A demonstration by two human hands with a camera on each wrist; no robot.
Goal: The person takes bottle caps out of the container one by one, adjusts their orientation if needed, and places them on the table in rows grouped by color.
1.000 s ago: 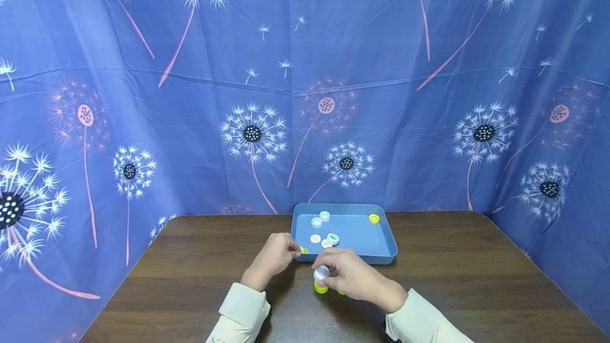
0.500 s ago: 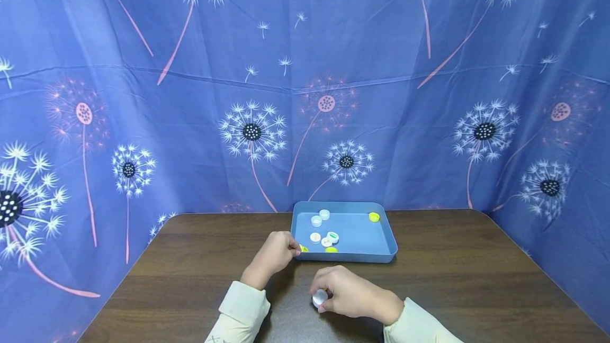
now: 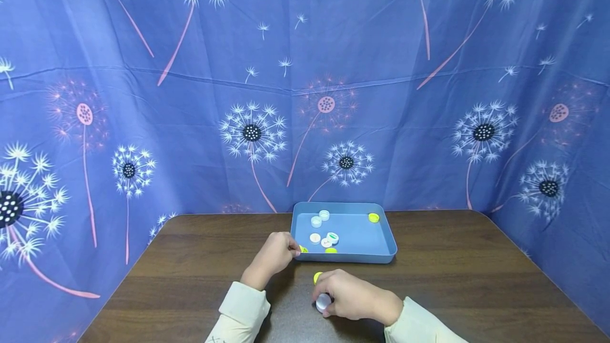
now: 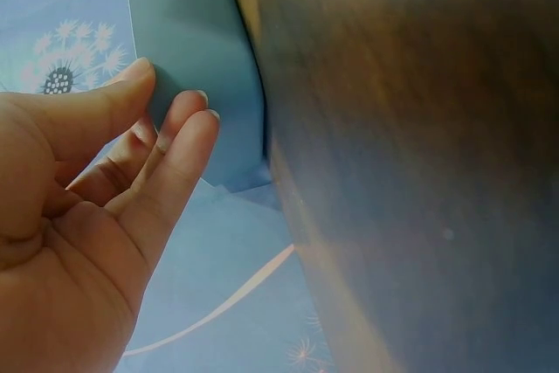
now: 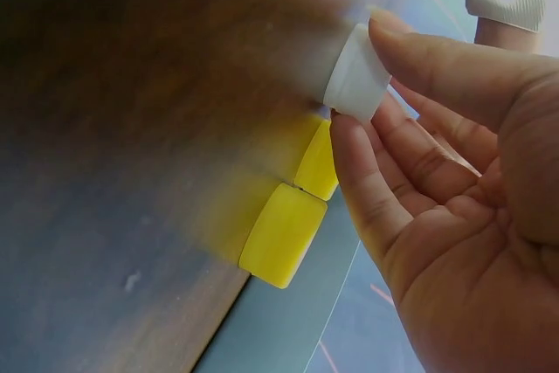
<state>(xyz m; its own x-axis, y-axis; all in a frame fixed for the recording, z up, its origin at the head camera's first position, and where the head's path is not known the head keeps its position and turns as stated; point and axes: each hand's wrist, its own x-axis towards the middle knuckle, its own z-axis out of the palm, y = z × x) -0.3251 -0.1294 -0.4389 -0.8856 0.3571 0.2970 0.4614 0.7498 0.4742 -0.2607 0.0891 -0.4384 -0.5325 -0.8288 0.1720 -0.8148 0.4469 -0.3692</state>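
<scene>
Between thumb and fingertips my right hand [image 3: 350, 295] pinches a white cap [image 3: 323, 302] at the tabletop, in front of the tray. The right wrist view shows the white cap [image 5: 358, 76] on its side rim in the right hand [image 5: 463, 146], beside two yellow caps [image 5: 284, 235]. One yellow cap [image 3: 317, 277] shows behind the right fingers in the head view; the other is hidden there. My left hand [image 3: 274, 255] grips the near left corner of the blue tray [image 3: 352, 258]; in the left wrist view the left hand [image 4: 105, 181] holds the tray wall [image 4: 210, 58].
Inside the tray lie several white caps [image 3: 316, 222], a yellow cap [image 3: 374, 218] at the back right and yellow caps [image 3: 331, 250] near the front wall. The brown wooden table [image 3: 457, 263] reaches back to a blue patterned cloth [image 3: 405, 147].
My right hand has moved toward the near side with the white cap, from above a yellow cap down to the tabletop. The left hand has stayed on the tray.
</scene>
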